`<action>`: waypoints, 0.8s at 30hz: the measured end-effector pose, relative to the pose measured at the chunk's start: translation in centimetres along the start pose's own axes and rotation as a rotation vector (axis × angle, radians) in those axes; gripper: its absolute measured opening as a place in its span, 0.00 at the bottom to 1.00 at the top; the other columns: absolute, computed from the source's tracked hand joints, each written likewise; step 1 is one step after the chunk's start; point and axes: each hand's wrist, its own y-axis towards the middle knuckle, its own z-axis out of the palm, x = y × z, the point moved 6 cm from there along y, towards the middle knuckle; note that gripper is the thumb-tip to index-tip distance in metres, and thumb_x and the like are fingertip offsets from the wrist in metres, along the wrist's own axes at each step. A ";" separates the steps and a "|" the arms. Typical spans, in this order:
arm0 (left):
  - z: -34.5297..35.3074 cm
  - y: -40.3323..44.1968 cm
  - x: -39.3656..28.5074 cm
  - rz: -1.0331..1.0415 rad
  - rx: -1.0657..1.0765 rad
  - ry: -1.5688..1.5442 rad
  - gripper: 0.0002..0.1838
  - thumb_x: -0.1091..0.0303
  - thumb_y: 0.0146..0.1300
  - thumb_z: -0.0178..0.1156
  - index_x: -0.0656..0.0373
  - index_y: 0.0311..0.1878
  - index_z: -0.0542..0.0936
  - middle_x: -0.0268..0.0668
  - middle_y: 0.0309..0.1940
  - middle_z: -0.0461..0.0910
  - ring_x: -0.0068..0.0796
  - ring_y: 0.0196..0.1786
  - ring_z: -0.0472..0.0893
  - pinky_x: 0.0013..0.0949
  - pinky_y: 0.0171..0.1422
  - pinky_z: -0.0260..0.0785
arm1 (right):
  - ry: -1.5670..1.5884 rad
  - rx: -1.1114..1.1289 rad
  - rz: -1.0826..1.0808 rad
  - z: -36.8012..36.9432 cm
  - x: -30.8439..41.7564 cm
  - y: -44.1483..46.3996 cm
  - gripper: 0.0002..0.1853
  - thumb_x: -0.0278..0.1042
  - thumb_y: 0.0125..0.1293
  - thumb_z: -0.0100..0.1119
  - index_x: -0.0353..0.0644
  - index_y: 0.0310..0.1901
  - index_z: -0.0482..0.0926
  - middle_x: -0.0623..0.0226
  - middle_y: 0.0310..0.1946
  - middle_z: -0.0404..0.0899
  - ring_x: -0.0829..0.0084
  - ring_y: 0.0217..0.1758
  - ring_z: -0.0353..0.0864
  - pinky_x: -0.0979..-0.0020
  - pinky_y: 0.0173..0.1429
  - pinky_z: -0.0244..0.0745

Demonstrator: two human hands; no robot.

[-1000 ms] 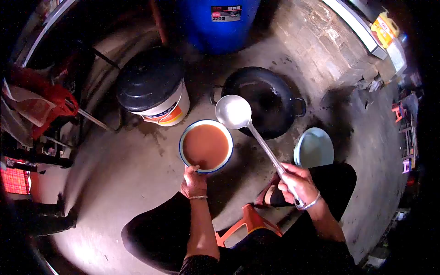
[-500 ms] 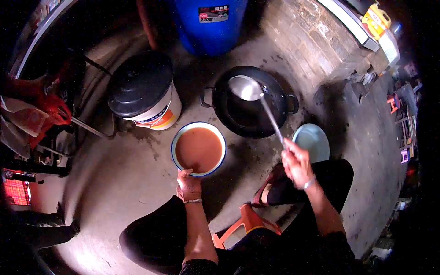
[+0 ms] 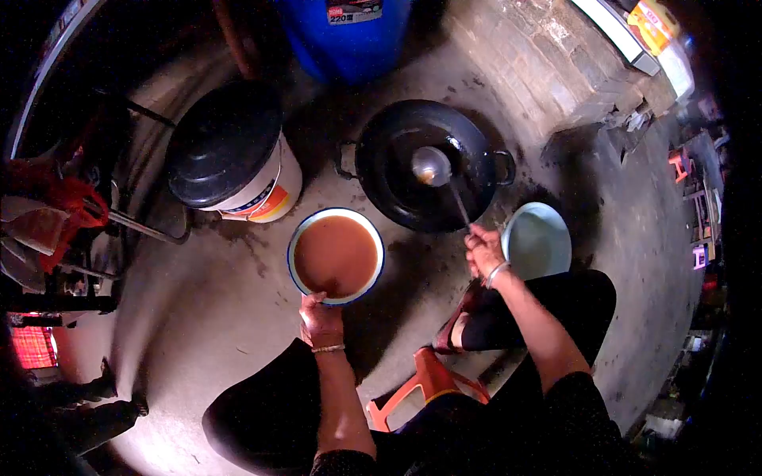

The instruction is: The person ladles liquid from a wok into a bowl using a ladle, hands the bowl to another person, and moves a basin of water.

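My left hand [image 3: 321,319] grips the near rim of a white enamel basin [image 3: 379,278] with a blue edge, its thumb over the rim. Reddish-brown liquid [image 3: 337,255] nearly fills the basin. My right hand [image 3: 485,252] is closed around the handle of a metal ladle [image 3: 432,166]. The ladle's bowl is down inside a black two-handled wok [image 3: 381,127] on the floor, with a little liquid showing in it. How much liquid lies in the wok is hard to tell in the dark.
A pale green basin [image 3: 548,238] stands right of my right hand. A white bucket with a black lid [image 3: 226,143] is at left, a blue barrel [image 3: 345,40] behind. A brick wall [image 3: 540,63] rises at upper right. An orange stool [image 3: 432,373] sits between my legs.
My right hand has moved left and slightly up in view, lowering the ladle from above the wok into it. My left hand still holds the enamel basin; the view has shifted slightly.
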 end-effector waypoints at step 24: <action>4.4 -2.4 -3.2 0.122 0.112 0.037 0.19 0.70 0.45 0.55 0.58 0.45 0.74 0.35 0.44 0.77 0.36 0.45 0.76 0.42 0.50 0.70 | -0.440 0.572 -0.467 1.2 11.7 -19.8 0.21 0.24 0.63 0.52 0.34 0.58 0.68 0.69 0.21 0.73 0.81 0.20 0.72 0.78 0.24 0.66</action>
